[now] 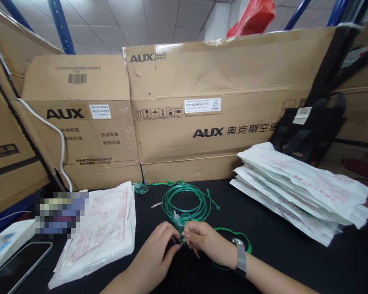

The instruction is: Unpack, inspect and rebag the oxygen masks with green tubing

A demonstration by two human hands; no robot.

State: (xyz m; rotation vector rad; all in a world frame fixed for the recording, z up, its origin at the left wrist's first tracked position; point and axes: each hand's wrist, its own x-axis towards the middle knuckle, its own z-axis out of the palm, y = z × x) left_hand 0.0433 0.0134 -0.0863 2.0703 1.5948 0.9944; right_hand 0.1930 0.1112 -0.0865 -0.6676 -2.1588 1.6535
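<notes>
Pinching: green plastic piece (180,229), between fingertips of left hand (157,250) and right hand (206,241)
Left fingers: closed on its left, near edge
Right fingers: clamped on its right side
Tube (166,205): coiled just beyond, on the far side
Strap (247,239): curving right, past the right wrist
Packets: one left (102,228), stack far right (300,183)

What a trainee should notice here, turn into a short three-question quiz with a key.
1. Multiple choice: which wrist wears the watch? (a) left (b) right
2. True or false: the green tubing lies in a coil on the black table surface.
3. Short answer: what do the left hand and the right hand both hold?

Key: 1. b; 2. true; 3. a translucent green piece.
</notes>
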